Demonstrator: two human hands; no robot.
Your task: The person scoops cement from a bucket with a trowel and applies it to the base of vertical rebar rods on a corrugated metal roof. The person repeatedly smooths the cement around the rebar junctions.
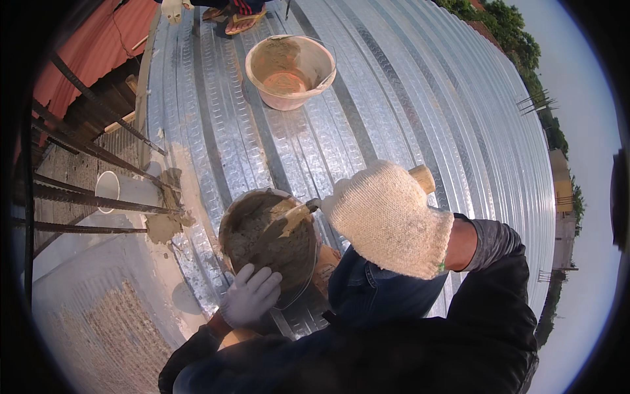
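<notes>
A bucket of wet grey mortar (252, 243) rests on the corrugated metal sheeting at the centre. My right hand (387, 220), in a cream knitted glove, is closed round the wooden handle of a trowel (290, 220), whose blade dips into the mortar. My left hand (252, 292), in a pale glove, lies at the bucket's near left edge with its fingers apart, holding nothing.
A pinkish bucket (292, 98) stands farther ahead, near another person's gloved hand (174, 10) and sandalled foot (239, 23). Rusty rebars (98, 203) jut along the left, beside a white pipe (138, 194) and concrete edge. Trees (518, 39) appear beyond the sheeting's right edge.
</notes>
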